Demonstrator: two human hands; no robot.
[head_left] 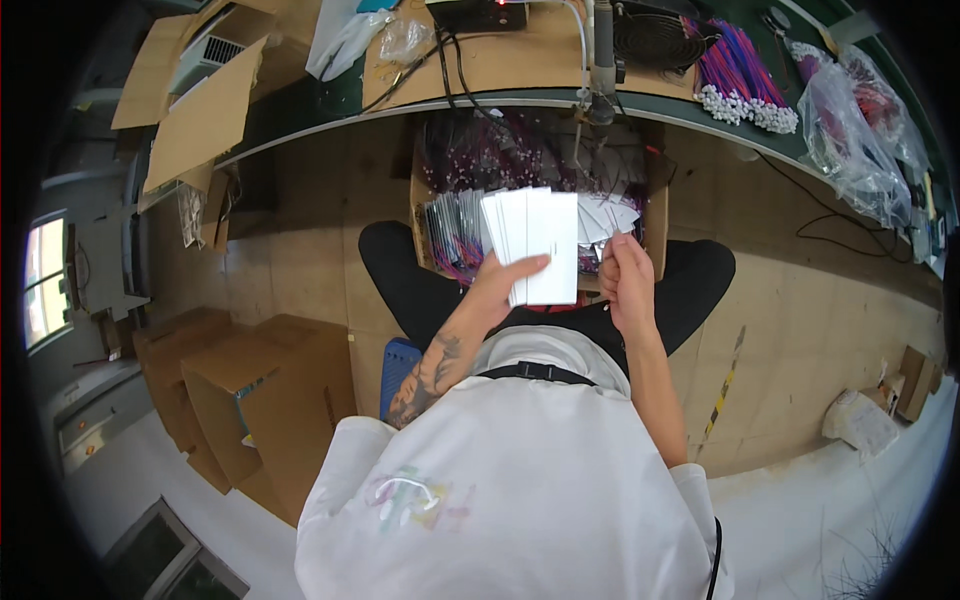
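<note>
The left hand (497, 285) grips a fanned stack of white cards (533, 243) above the lap; the right hand (628, 278), just right of the stack, is curled closed, contents indiscernible. A cardboard box (655, 215) of bagged wires sits beyond the cards.

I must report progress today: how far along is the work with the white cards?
Done: unclear, no finished pile shows. In hand: the left hand holds a fanned stack of white rectangular cards; the right hand pinches near its edge. Left: the open cardboard box below holds more bagged wires.
</note>
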